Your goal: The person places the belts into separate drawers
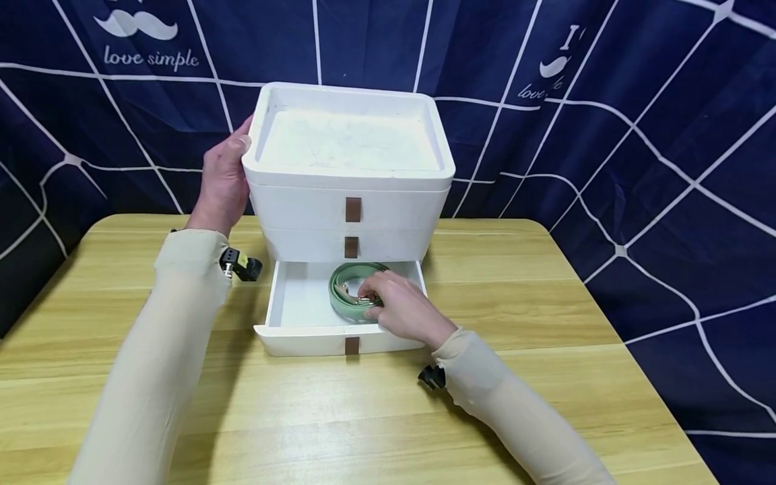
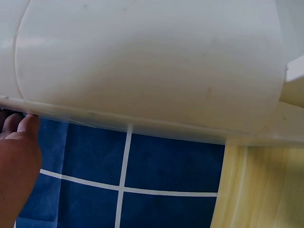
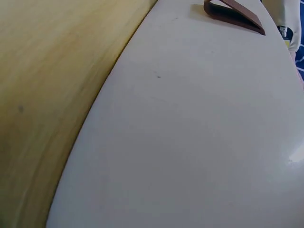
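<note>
In the head view a white drawer unit [image 1: 345, 214] stands on the table, its bottom drawer [image 1: 300, 296] pulled out. A coiled green belt [image 1: 341, 311] with a metal buckle lies in this drawer. My right hand [image 1: 407, 308] reaches in from the right, thumb and fingers pinching the belt near its buckle. Against the unit's upper left side, my left hand [image 1: 221, 175] grips it, thumb at the rim and fingers partly hidden behind. The left wrist view shows those fingers [image 2: 29, 126] at the edge of the white side wall [image 2: 152, 71].
Brown pull tabs [image 1: 353, 209] mark the drawer fronts; another tab [image 3: 235, 16] shows in the right wrist view. The unit's top is a shallow tray with a raised rim [image 1: 348, 176]. Beyond the wooden table [image 1: 521, 283] hangs a dark blue curtain [image 1: 376, 40] with white lines.
</note>
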